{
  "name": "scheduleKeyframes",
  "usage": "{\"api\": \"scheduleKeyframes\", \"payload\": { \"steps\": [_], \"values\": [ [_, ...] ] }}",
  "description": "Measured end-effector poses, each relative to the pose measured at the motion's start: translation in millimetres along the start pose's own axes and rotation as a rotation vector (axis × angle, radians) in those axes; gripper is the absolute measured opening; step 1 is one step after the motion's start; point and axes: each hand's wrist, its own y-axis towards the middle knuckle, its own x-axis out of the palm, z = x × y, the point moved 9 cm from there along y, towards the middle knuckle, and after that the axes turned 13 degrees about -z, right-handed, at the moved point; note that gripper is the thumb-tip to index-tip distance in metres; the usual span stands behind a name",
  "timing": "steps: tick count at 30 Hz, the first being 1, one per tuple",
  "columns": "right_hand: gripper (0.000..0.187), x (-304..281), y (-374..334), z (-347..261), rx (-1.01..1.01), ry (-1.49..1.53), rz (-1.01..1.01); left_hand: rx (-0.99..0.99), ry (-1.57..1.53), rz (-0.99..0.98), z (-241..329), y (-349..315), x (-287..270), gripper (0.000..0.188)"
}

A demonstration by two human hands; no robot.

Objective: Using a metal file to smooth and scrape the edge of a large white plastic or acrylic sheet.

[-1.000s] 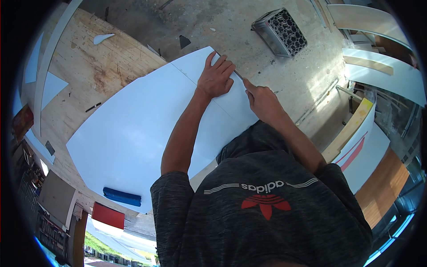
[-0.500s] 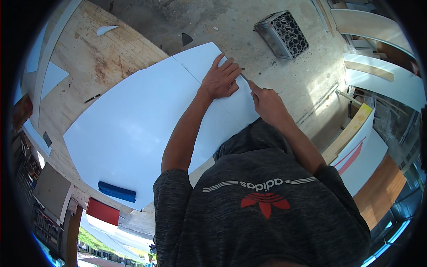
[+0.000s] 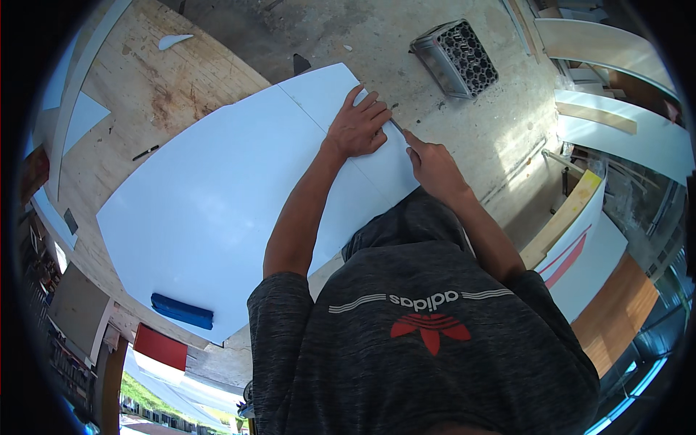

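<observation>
A large white panel (image 3: 210,196) with curved sides and thin lines drawn across it lies on a wooden bench. My left hand (image 3: 357,129) rests on its far right part, fingers stretched out toward the edge. My right hand (image 3: 437,165) is closed around a narrow dark tool (image 3: 396,126), like a file, held along the panel's right edge. The tool's far end reaches my left fingertips, where they hide it; its handle is covered by my right hand. A blue block-like object (image 3: 182,311) sits on the panel's near left corner.
The wooden bench top (image 3: 170,87) carries a black pen (image 3: 146,153) and a white offcut (image 3: 175,41). A grey crate (image 3: 457,61) with a holed face stands on the concrete floor beyond. Curved white panels (image 3: 616,130) and boards lean at the right. A red piece (image 3: 160,346) lies near left.
The panel and surroundings have shifted slightly leftward in the picture. Both hands keep nearly the same places, and a little more of the tool shows between them.
</observation>
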Motion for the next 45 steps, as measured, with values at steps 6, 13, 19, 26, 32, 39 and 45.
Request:
{"api": "scheduleKeyframes", "payload": {
  "steps": [6,13,19,26,32,39,45],
  "values": [
    [0.036,5.0,-12.7,-0.7,0.046,-0.066,0.032,-0.065,-0.095,0.027,13.1,2.6,2.1,0.03],
    [0.037,12.7,6.0,16.7,-0.009,-0.036,0.044,-0.14,0.0,-0.131,9.0,10.8,16.2,0.033],
    [0.039,6.2,-21.8,9.6,0.028,-0.037,0.031,-0.021,-0.013,-0.073,18.1,-2.6,16.7,0.035],
    [0.034,23.4,-0.7,29.5,0.042,-0.062,0.031,-0.072,0.057,-0.267,15.7,12.7,23.1,0.032],
    [0.035,17.0,-2.7,25.3,-0.035,-0.03,0.048,-0.017,0.057,-0.149,18.0,6.3,19.3,0.032],
    [0.035,22.2,-40.7,31.6,0.085,-0.024,-0.009,-0.009,-0.105,-0.059,40.3,-1.5,28.0,0.032],
    [0.04,39.7,-19.8,54.0,0.058,-0.031,0.029,-0.065,-0.019,-0.196,43.9,7.0,42.5,0.03]
  ]
}}
